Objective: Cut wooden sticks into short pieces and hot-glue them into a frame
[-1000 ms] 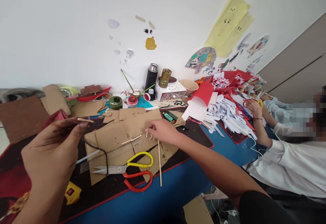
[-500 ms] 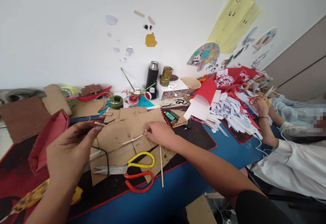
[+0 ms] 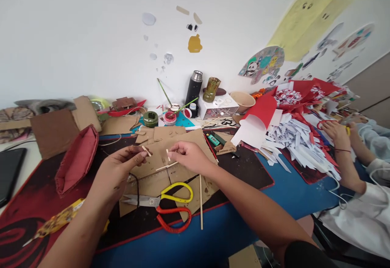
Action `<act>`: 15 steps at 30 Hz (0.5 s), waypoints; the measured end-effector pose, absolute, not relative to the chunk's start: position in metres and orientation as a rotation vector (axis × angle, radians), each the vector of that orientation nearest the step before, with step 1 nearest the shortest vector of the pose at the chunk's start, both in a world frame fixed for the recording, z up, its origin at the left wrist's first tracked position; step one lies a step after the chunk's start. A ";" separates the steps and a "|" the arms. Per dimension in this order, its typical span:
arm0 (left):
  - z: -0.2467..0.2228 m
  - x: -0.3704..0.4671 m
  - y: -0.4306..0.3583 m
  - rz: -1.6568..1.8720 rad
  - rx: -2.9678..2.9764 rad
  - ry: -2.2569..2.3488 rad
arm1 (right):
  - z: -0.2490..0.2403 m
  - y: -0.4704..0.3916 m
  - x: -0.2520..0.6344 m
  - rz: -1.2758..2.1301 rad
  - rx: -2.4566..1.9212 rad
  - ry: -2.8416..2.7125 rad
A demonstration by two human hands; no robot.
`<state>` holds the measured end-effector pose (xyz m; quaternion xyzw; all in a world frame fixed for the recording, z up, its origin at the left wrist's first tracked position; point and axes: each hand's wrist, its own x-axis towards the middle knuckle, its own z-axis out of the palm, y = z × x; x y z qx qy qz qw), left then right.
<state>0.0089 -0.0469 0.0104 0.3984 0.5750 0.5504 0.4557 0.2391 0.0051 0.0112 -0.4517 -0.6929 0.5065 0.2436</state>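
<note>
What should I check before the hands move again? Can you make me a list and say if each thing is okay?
1. Left hand has hold of a short wooden stick: ok, pinched in its fingers.
2. Right hand has hold of a second short stick: ok, pinched too.
3. Both hands clear of the scissors: ok, they lie on the near side of the hands.
4. Green paint jar covered: not ok, its top is open.
5. Ends of the held sticks smooth: cannot tell, too small to see.
</note>
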 end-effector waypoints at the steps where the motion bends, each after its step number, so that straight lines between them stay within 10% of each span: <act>1: 0.009 0.009 -0.046 1.334 0.992 1.440 | 0.010 0.006 0.235 1.413 -1.209 -1.883; 15: 0.002 0.004 -0.044 1.091 1.139 1.581 | -0.007 0.018 0.206 1.564 -1.030 -1.845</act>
